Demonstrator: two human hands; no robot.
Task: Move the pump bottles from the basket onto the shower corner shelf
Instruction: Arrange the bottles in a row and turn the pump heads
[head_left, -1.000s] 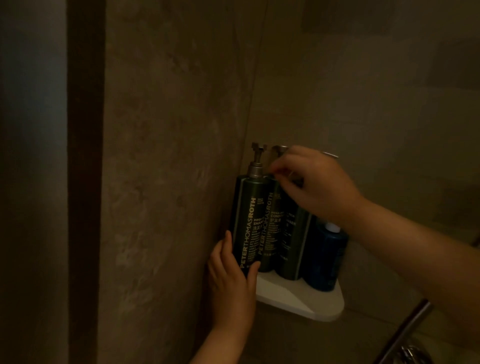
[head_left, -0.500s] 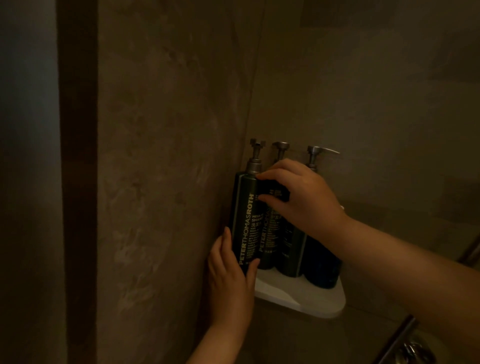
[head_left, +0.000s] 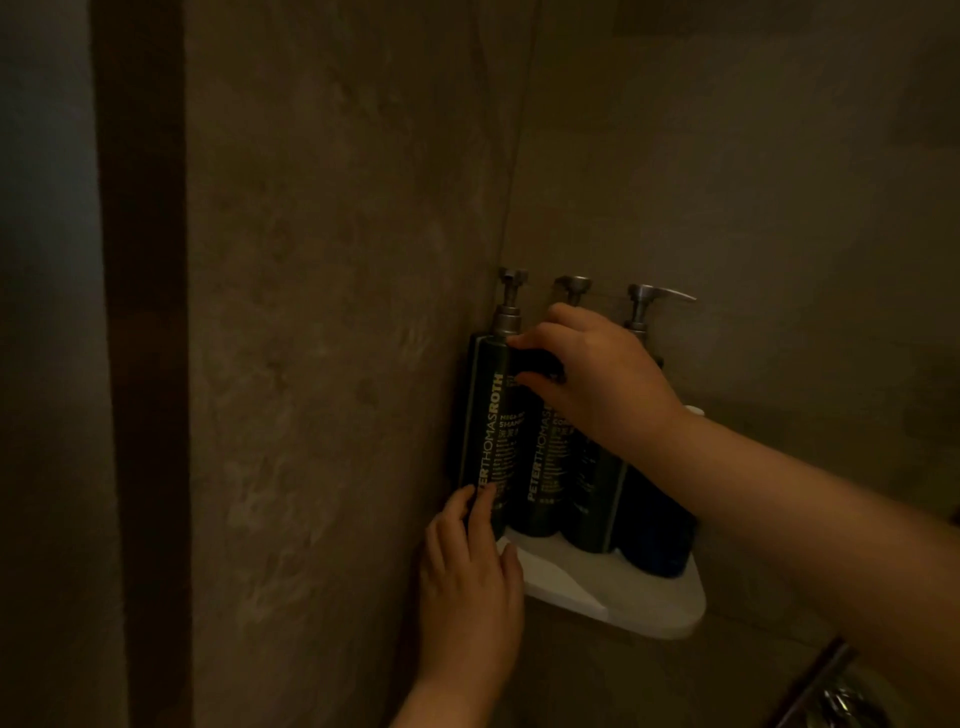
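A: We see three pump bottles (head_left: 540, 441) upright on the white corner shelf (head_left: 623, 597), along its back edge.

B: Our left hand (head_left: 467, 577) clasps the leftmost bottle's base; our right hand (head_left: 597, 379) pinches its shoulder.

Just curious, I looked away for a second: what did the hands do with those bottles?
The right hand slid down from the pump heads to the shoulders of the left bottle and middle bottle. The left hand kept its grip at the left bottle's base. All bottles stayed upright on the corner shelf.
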